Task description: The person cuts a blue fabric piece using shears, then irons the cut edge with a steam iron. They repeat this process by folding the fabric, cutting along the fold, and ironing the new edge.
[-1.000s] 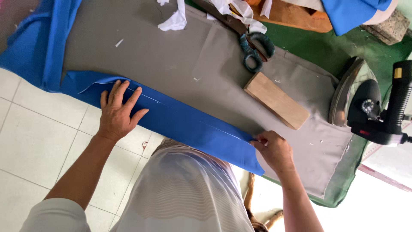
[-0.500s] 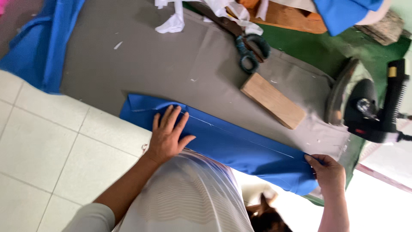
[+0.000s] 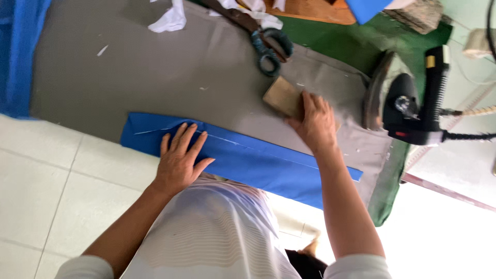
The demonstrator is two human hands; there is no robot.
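A long strip of blue cloth (image 3: 258, 160) lies along the near edge of a grey padded table (image 3: 155, 77), with thin chalk lines on it. My left hand (image 3: 180, 159) rests flat on the strip's left part, fingers spread. My right hand (image 3: 314, 123) reaches past the strip and closes over a wooden block (image 3: 281, 97) on the grey surface. The block's right half is hidden under my fingers.
Dark scissors (image 3: 261, 39) with teal handles lie beyond the block. A black iron (image 3: 413, 108) stands on its rest at the right, its cord running off right. White cloth scraps (image 3: 168, 18) lie at the far edge. More blue cloth (image 3: 20, 57) hangs at the left. White floor tiles (image 3: 51, 181) below.
The blue strip has slid to the right along the table edge. My right hand has let go of its end and moved up onto the wooden block. My left hand still presses the strip.
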